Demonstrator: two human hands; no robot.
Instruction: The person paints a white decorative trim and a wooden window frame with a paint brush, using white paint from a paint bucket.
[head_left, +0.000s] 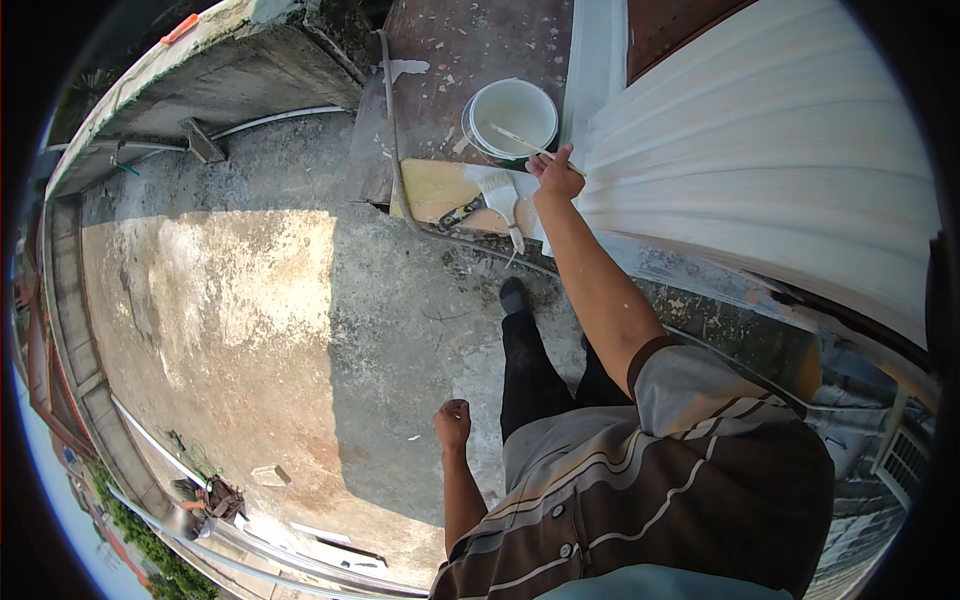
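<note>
My right hand is closed around the handle of a thin pale paintbrush. The far end of the brush reaches over the opening of a white bucket, whose inner wall is coated white. Just below the bucket, a wide flat paintbrush with whitened bristles lies on a yellowish board. Beside it is a small dark-handled tool, partly covered. My left hand hangs low by my side, its fingers curled in, and nothing shows in it.
A white corrugated panel rises at the right. A grey hose runs along the ledge. Concrete floor spreads left, up to a low wall with an orange-handled tool. Another person is at the lower left.
</note>
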